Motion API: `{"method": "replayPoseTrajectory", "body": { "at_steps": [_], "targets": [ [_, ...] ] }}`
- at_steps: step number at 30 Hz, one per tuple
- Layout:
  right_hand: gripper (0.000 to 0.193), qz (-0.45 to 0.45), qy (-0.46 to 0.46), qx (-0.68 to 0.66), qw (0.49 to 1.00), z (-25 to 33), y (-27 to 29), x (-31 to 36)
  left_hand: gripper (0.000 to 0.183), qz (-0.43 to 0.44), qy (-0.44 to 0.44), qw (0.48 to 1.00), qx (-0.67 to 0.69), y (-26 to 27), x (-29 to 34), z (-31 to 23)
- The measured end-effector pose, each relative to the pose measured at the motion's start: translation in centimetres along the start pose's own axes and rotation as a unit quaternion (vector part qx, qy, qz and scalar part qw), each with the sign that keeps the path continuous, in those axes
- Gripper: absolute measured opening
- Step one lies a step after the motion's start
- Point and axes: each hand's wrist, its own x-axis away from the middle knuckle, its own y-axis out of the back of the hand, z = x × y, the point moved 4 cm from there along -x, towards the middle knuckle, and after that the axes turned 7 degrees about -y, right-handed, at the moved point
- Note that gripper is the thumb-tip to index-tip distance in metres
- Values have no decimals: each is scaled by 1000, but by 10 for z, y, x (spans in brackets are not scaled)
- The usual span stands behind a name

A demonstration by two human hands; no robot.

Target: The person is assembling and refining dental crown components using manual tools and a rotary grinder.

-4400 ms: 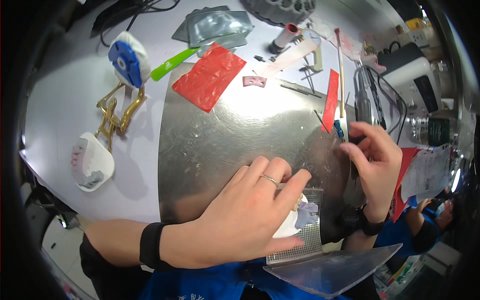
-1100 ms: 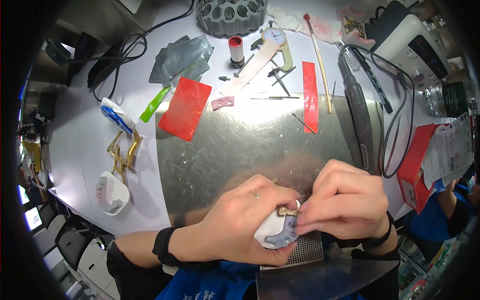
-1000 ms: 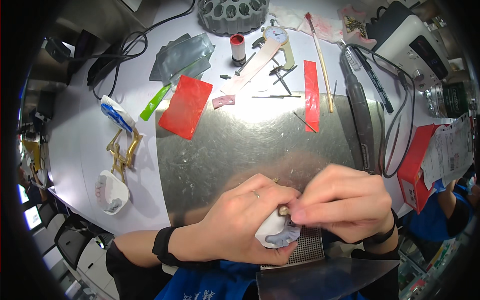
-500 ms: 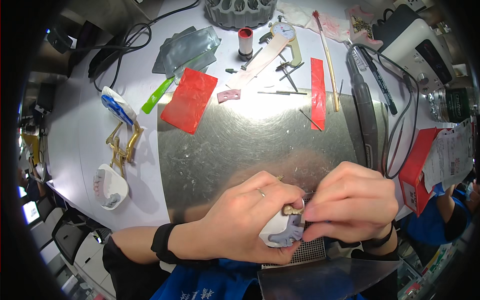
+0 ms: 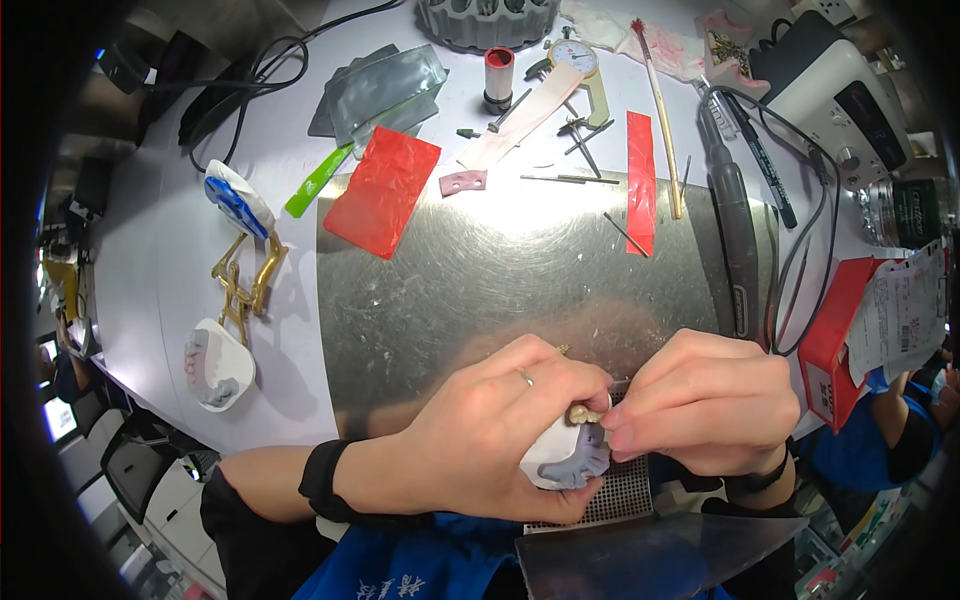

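Note:
Near the front edge of the metal plate (image 5: 440, 300), my left hand (image 5: 490, 420) is wrapped round a dental cast (image 5: 575, 462) with a white base and grey teeth. Its index finger and thumb reach round the cast's far and near sides. A small gold-coloured row of tooth crowns (image 5: 583, 414) shows at the top of the cast, beneath the left index finger. My right hand (image 5: 705, 400) is closed in a pinch right beside these crowns. A thin bit sticks out near its fingertips, too small to name.
Left stands a brass articulator (image 5: 265, 280) with casts. Red wax sheet (image 5: 383, 195), grey sheets (image 5: 390, 95), green knife (image 5: 318, 182), dial gauge (image 5: 573, 58) and brush (image 5: 657, 120) lie behind. At right are a handpiece (image 5: 735, 230), its control box (image 5: 840, 95) and a red box (image 5: 835, 320). A mesh grate (image 5: 600, 508) lies below my hands.
My right hand's fingers have drawn closer together and turned slightly beside the crowns. The left hand keeps its hold on the cast. The whole view has shifted a little.

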Motion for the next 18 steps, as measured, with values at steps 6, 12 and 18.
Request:
{"method": "replayPoseTrajectory", "body": {
  "at_steps": [6,12,18],
  "targets": [
    [21,-1,50,-6,999,0,-1,-1,63,-11,4,1000,7,0,2,0],
    [9,6,85,-23,996,3,-1,-4,72,-33,-18,999,0,2,4,3],
    [11,-17,59,-4,998,-3,-6,0,77,-43,-28,998,-48,6,6,1]
  ]
}}
